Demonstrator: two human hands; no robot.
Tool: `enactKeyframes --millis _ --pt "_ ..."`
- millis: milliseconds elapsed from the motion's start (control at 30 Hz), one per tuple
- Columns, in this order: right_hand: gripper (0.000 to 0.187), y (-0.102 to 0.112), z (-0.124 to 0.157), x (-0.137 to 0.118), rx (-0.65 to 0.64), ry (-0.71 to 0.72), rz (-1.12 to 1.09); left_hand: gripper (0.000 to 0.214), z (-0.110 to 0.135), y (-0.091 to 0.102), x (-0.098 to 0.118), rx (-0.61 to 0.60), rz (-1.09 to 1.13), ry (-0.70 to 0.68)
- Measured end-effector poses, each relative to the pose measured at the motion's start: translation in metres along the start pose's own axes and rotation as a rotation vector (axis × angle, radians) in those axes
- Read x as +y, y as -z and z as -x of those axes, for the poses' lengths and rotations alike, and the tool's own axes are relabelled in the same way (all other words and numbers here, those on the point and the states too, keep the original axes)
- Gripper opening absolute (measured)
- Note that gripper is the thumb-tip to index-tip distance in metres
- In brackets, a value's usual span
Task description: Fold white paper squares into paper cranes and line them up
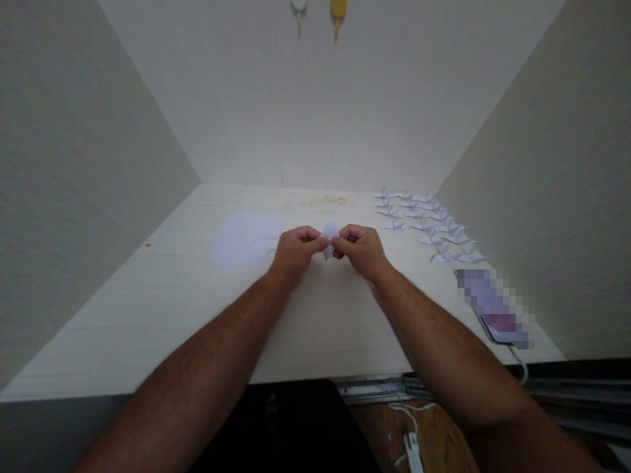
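Note:
Between my two hands is a small piece of folded white paper (330, 230), roughly diamond-shaped with a point at the top. My left hand (302, 246) pinches its left side between thumb and fingers. On the right side, my right hand (359, 246) grips it the same way. Both hands are held over the middle of the white desk (335, 328). Several folded white paper cranes (417, 213) stand in rows to the right, beyond my right hand. White paper sheets (244, 240) lie flat to the left of my left hand.
A phone-like device (493, 309), partly blurred out, lies at the desk's right with a white cable (518, 364). Walls enclose the desk on three sides. Two hooks, one yellow (338, 10), hang on the back wall. A power strip (413, 453) is below.

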State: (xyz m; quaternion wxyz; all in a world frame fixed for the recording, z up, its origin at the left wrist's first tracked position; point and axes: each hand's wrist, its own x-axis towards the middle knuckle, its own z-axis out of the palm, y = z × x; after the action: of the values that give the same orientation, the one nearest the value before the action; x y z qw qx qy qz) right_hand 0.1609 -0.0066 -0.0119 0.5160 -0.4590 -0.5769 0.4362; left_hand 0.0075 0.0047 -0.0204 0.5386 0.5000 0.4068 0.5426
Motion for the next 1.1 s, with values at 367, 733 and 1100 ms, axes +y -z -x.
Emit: enactKeyframes --millis 367,733,1100 --pt "0.025 0.005 -0.001 0.001 0.009 -0.005 0.023 0.02 0.002 0.003 0.003 -0.063 0.071 0.071" --pt "0.025 0.004 -0.005 0.009 0.091 0.196 0.1 0.025 0.0 0.003 0.002 0.05 0.07 0.152" --pt "0.015 0.007 -0.007 0.013 0.051 0.256 0.127 0.027 0.001 0.006 0.004 -0.101 0.07 0.105"
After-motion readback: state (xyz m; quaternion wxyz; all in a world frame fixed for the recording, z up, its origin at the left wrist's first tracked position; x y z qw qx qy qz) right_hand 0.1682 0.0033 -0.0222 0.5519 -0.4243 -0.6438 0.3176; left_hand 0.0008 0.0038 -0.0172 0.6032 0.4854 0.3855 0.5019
